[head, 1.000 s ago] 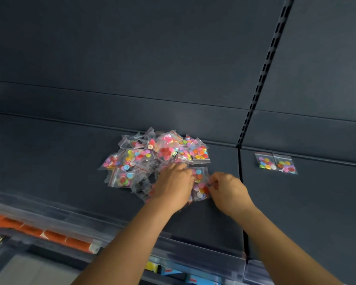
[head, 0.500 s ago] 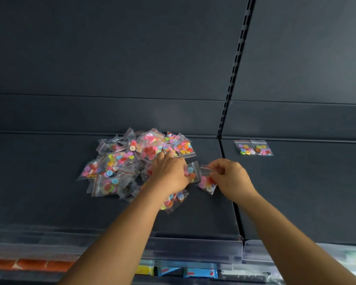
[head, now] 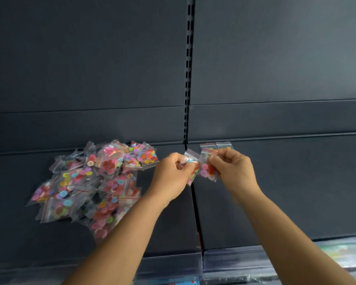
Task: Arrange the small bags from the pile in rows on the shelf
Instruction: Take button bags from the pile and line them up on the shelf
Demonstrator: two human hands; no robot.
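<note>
A pile of small clear bags [head: 95,182] filled with coloured buttons lies on the left part of the dark shelf [head: 296,192]. My left hand [head: 173,175] is lifted above the shelf and grips one small bag [head: 191,161]. My right hand [head: 232,169] holds another small bag [head: 208,169] by its top, close beside the left one, over the seam between the two shelf sections. Two placed bags [head: 216,145] lie side by side at the back of the right section, mostly hidden behind my right hand.
A slotted upright [head: 188,68] runs down the dark back panel above the seam. Clear price-strip rails [head: 234,258] line the shelf's front edge. Coloured goods show blurred on a lower shelf [head: 347,254] at bottom right.
Both hands have lifted off the pile and moved right, each now holding a bag. The view has shifted right and up, so the placed bags sit behind my right hand.
</note>
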